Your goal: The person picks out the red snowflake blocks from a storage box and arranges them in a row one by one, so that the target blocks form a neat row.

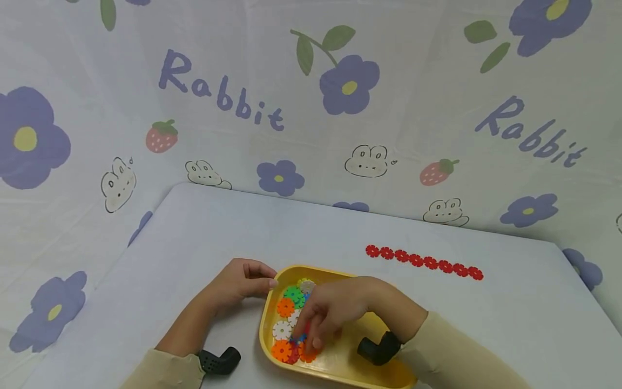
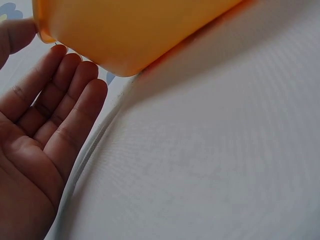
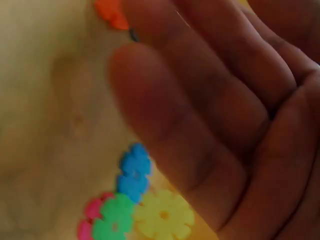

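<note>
My left hand holds the upper-left corner of a yellow plastic tray, thumb at the rim and fingertips under its outer side, as the left wrist view shows. Inside the tray, my right hand reaches down with loosely bent fingers among notched plastic discs. An orange disc, a white disc and a green disc lie around the fingertips, mostly at the tray's left end. In the right wrist view, a yellow disc and a blue disc show beside the fingers.
A row of several red discs lies joined on the white table, behind and right of the tray. Beyond the table hangs a cloth printed with flowers and rabbits. Each wrist wears a black bent device.
</note>
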The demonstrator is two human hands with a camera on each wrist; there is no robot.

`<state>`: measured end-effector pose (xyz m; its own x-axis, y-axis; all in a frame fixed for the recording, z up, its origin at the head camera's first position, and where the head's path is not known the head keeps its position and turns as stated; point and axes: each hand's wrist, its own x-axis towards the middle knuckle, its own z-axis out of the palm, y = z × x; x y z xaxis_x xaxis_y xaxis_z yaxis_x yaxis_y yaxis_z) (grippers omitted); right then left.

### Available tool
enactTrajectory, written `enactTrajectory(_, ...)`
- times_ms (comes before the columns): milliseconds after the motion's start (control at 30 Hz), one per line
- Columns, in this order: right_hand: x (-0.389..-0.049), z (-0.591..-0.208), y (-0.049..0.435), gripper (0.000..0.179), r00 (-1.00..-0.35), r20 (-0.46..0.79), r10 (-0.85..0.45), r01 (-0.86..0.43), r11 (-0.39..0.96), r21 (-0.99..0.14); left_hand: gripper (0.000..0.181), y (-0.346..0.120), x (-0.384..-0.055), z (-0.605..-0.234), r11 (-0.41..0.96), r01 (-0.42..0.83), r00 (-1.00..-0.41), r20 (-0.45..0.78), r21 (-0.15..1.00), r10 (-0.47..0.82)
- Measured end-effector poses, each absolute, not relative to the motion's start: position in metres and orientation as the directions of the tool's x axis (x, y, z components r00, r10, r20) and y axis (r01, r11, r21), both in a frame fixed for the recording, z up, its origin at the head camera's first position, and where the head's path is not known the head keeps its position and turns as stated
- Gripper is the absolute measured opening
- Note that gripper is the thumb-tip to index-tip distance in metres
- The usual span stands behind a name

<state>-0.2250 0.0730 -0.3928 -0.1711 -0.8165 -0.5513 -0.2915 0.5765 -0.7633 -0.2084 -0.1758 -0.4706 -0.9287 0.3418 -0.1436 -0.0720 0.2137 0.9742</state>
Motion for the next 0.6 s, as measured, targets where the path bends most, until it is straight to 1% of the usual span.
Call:
enactTrajectory(100,-0.222,-0.401,0.067,0.033,-0.095,-0.625,-0.775,-0.180,0.630,-0.755,0.034,-0.176,-0.208,-0.471,0.209,-0.073,-0.928,-0.143,0.975,0.344)
enactTrajectory(167,-0.222,-0.404,0.064,0.038,-0.076,-0.640,-0.765,-0.129,0.644,-0.754,0.034,-0.176,-0.209,-0.471,0.208,-0.076,-0.927,-0.145,0.975,0.345)
enactTrajectory(200,-0.222,-0.405,0.064,0.040,-0.085,-0.635,-0.767,-0.130,0.641,-0.757,0.034,-0.176,-0.209,-0.471,0.207,-0.077,-0.927,-0.146,0.975,0.345)
enactTrajectory(233,-0.222,-0.406,0.064,0.041,-0.101,-0.622,-0.776,-0.142,0.631,-0.763,0.034,-0.176,-0.209,-0.471,0.206,-0.078,-0.926,-0.147,0.975,0.347)
enactTrajectory(300,-0.224,-0.406,0.064,0.043,-0.161,-0.574,-0.803,-0.209,0.596,-0.775,0.034,-0.176,-0.209,-0.471,0.208,-0.078,-0.926,-0.149,0.975,0.348)
enactTrajectory(400,-0.228,-0.404,0.066,0.042,-0.287,-0.494,-0.821,-0.327,0.569,-0.754,0.035,-0.175,-0.210,-0.471,0.212,-0.077,-0.924,-0.149,0.974,0.351)
enactTrajectory(467,-0.230,-0.401,0.068,0.039,-0.355,-0.454,-0.817,-0.379,0.570,-0.729,0.036,-0.176,-0.210,-0.471,0.211,-0.074,-0.923,-0.147,0.975,0.355)
enactTrajectory(533,-0.232,-0.400,0.069,0.035,-0.410,-0.436,-0.801,-0.405,0.588,-0.700,0.036,-0.176,-0.210,-0.471,0.211,-0.068,-0.922,-0.142,0.975,0.359)
enactTrajectory(600,-0.232,-0.400,0.069,0.032,-0.445,-0.417,-0.793,-0.440,0.599,-0.669,0.036,-0.177,-0.210,-0.472,0.211,-0.064,-0.922,-0.139,0.975,0.362)
